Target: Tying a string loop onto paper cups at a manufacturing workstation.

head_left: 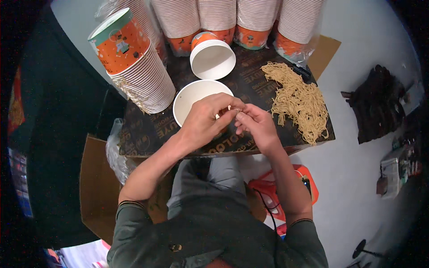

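My left hand (208, 118) and my right hand (258, 127) meet above the near part of the table, fingertips pinched together. Small pale bits show between the fingers, too small to make out. Partly behind my left hand stands a white paper tub (196, 93), its open mouth facing up. Another paper tub (213, 60), orange outside and white inside, lies on its side just beyond it. To the right of my right hand spreads a tangled heap of thin tan cords (297, 100).
A leaning stack of orange paper tubs (140, 76) stands at left, with tan strands along its side. Several more stacks (216, 18) line the back, some in clear plastic. A cardboard box (96, 183) and plastic bag (118, 154) are at lower left; a red-orange object (306, 178) sits below the table.
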Demonstrator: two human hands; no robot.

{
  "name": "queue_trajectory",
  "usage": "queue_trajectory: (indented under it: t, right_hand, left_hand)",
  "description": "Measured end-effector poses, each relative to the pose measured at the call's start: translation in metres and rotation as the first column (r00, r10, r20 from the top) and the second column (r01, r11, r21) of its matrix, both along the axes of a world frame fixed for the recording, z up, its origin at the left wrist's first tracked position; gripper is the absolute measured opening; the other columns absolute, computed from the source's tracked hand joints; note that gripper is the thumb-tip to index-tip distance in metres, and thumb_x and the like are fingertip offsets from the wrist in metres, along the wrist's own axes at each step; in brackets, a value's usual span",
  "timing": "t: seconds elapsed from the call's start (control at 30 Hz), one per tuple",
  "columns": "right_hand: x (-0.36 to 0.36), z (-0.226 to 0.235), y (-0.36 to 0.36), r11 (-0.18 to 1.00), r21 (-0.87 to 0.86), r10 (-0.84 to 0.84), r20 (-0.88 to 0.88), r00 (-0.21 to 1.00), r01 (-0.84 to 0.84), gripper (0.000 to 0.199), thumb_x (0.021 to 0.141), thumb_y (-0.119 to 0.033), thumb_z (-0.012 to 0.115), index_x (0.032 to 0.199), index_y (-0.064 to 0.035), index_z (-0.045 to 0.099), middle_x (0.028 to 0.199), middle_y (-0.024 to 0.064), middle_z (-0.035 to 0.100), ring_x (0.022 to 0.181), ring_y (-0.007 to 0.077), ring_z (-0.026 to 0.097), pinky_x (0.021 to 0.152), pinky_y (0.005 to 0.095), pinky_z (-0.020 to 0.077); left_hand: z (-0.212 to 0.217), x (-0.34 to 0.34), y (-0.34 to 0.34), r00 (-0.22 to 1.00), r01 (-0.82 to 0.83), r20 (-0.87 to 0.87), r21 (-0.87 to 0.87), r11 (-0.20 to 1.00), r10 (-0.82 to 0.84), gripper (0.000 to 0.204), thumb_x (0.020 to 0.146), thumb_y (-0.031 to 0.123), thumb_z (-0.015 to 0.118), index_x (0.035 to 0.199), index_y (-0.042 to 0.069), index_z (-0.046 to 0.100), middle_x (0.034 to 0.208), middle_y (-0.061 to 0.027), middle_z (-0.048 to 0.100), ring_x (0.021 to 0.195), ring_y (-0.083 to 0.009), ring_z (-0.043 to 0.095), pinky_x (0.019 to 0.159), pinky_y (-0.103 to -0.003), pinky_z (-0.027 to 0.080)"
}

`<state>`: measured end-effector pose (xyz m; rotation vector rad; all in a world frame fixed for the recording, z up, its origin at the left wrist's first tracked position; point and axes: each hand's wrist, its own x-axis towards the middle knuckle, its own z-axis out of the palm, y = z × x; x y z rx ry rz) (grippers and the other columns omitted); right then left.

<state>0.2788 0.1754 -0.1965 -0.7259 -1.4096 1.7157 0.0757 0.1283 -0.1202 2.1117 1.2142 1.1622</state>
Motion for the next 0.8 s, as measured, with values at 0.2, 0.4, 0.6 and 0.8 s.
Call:
queue_trajectory:
  t: [0.2,0.4,0.6,0.8]
  right_hand:
    - [0.002,-0.009,0.002,0.988,-0.134,0.063,-0.143,0.988,-0.082,0.018,0.111,-0.018,0.066,0.121,-0.0030,0.068,0.099,0.0019,0.070,0.087,0.0099,0.068,0.073,0.0272,0.0588]
    - [-0.003,-0.002,-0.001,1.000,0.022,-0.020,-0.028,0.999,0.021,0.014,0.113,-0.017,0.063,0.116,-0.0034,0.065,0.099,0.0038,0.070,0.084,0.0107,0.068,0.070,0.0273,0.0590]
    - [0.000,0.006,-0.004,1.000,-0.004,-0.029,-0.021,0.999,0.029,0.014,0.114,-0.016,0.061,0.115,-0.0030,0.064,0.100,0.0053,0.070,0.085,0.0112,0.068,0.072,0.0275,0.0597]
    - [-0.001,-0.002,-0.005,0.999,-0.049,-0.020,-0.113,0.993,0.014,0.018,0.113,-0.021,0.063,0.116,-0.0043,0.066,0.102,0.0036,0.071,0.087,0.0114,0.069,0.076,0.0294,0.0621]
  left_hand:
    - [0.006,-0.001,-0.003,0.999,0.034,-0.030,-0.104,0.994,-0.037,0.020,0.104,0.007,0.071,0.123,0.000,0.076,0.111,-0.0123,0.076,0.098,-0.0209,0.077,0.086,-0.035,0.062]
    - [0.001,-0.003,0.000,1.000,0.004,0.018,-0.119,0.993,-0.001,0.020,0.103,0.008,0.073,0.122,-0.001,0.075,0.113,-0.0105,0.076,0.102,-0.0184,0.075,0.089,-0.034,0.061]
    - [-0.001,-0.004,0.003,0.993,0.014,0.115,-0.198,0.980,0.009,0.023,0.103,0.009,0.074,0.124,-0.001,0.074,0.116,-0.0084,0.078,0.103,-0.0153,0.073,0.092,-0.033,0.060]
    - [-0.006,-0.007,0.007,0.985,0.054,0.173,-0.237,0.970,-0.013,0.023,0.104,0.012,0.074,0.124,-0.001,0.074,0.116,-0.0065,0.077,0.103,-0.0124,0.072,0.091,-0.031,0.058]
